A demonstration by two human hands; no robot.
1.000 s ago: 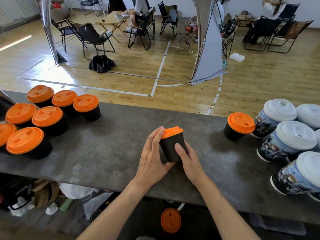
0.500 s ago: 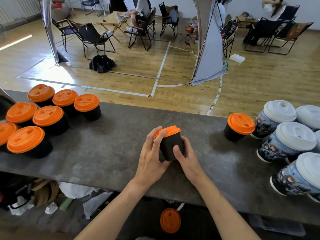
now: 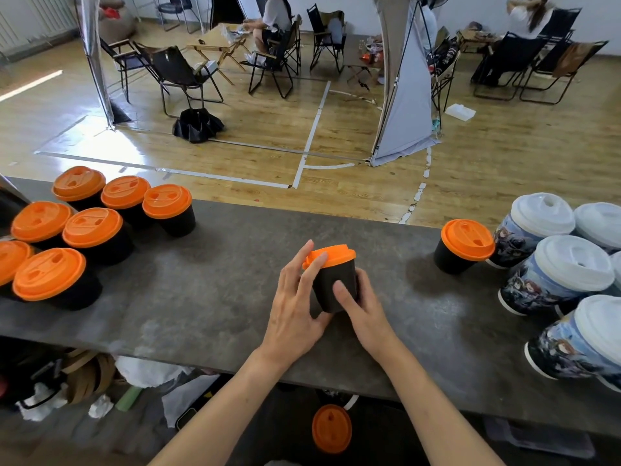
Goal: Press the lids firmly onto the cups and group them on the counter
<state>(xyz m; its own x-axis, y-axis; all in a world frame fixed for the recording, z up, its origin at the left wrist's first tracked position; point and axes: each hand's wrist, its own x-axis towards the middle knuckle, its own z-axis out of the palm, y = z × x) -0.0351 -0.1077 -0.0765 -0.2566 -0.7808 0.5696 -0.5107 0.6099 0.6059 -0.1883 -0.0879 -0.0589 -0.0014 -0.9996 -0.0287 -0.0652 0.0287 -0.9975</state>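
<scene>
A small black cup [image 3: 331, 285] with an orange lid [image 3: 332, 255] stands at the middle of the grey counter [image 3: 218, 297]. My left hand [image 3: 295, 304] holds its left side, fingertips up on the lid's rim. My right hand [image 3: 361, 307] grips its right side, thumb across the front wall. Several black cups with orange lids [image 3: 84, 230] are grouped at the counter's left end. One more lidded black cup [image 3: 462, 247] stands alone to the right.
Several taller printed cups with white lids [image 3: 554, 270] crowd the counter's right end. A loose orange lid [image 3: 331, 428] lies below the counter's near edge, among clutter on a lower shelf. Beyond the counter are a wooden floor, folding chairs and seated people.
The cup has shifted slightly left and tilted between my hands. My left fingers have climbed from the cup's side onto the lid's rim.
</scene>
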